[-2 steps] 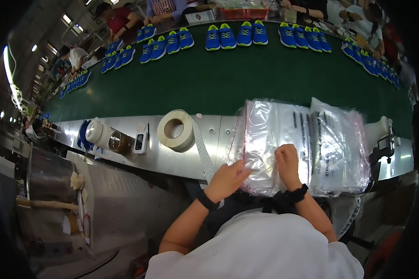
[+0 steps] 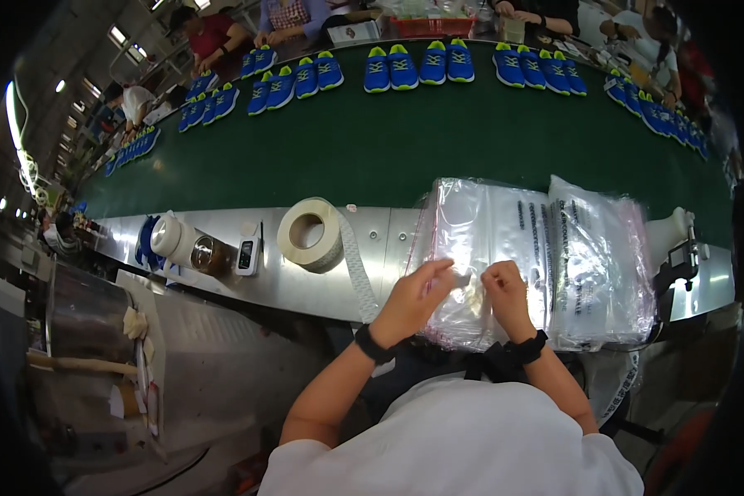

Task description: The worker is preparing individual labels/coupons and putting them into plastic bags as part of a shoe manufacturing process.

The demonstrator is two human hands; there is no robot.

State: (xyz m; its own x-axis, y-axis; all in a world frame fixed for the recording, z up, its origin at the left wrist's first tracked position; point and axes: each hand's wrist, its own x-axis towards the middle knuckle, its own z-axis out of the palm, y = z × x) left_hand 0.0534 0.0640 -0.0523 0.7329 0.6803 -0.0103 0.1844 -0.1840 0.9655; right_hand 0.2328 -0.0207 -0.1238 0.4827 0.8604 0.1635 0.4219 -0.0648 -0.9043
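Plastic bags [image 2: 504, 248] stacked on steel bench [image 2: 388, 227], left hand [image 2: 413, 299] and right hand [image 2: 507, 295] grips pinching top bag, green conveyor [image 2: 405, 140] beyond

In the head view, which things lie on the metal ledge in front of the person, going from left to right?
Jar with white lid → small handheld device → roll of tape → left stack of clear plastic bags → right stack of plastic bags.

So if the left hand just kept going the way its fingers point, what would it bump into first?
Probably the right hand: the left hand points right, across the stack of clear plastic bags, with only a small gap between. Depth is hard to judge.
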